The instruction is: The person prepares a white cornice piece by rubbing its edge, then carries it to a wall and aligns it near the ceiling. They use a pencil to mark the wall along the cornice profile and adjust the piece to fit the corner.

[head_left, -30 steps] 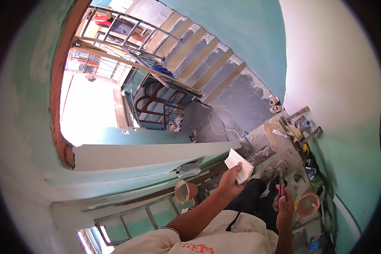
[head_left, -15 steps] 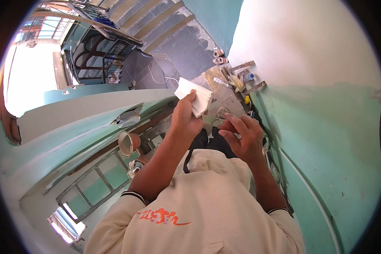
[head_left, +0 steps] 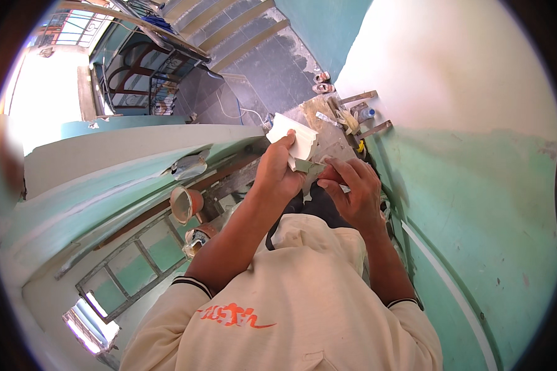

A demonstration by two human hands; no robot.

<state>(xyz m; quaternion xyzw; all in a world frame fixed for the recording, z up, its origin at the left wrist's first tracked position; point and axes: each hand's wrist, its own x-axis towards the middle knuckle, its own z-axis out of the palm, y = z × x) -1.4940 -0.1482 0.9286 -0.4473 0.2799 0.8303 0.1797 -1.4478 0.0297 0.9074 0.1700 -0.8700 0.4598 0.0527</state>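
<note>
While the left hand [head_left: 277, 176] grips a folded white sheet [head_left: 292, 137], probably sandpaper, thumb on top and fingers curled beneath, the right hand [head_left: 353, 191] pinches a thin grey-green blade [head_left: 308, 166], likely a scraper, between thumb and forefinger. Both hands are closed on what they hold; neither is spread. Blade and sheet meet at about 12 o'clock from the person's chest, the blade's tip touching the sheet's lower edge, right hand at 3 o'clock of the left.

Below, at 9 o'clock of the left forearm, an orange bucket [head_left: 184, 204] sits on a ledge, with a grey window frame [head_left: 136, 263] toward 7 o'clock. At 1 o'clock of the hands, a small bottle [head_left: 366, 114] and scraps lie on a plank [head_left: 334, 133] against the green wall [head_left: 476, 204].

As I judge it, the view looks steeply down, so the person seems to stand high up. A loose pinch could let the blade drop well out of reach, and wiping it against the sheet risks nicking the left fingers or tearing the sheet. With both hands busy, nothing steadies the body.
</note>
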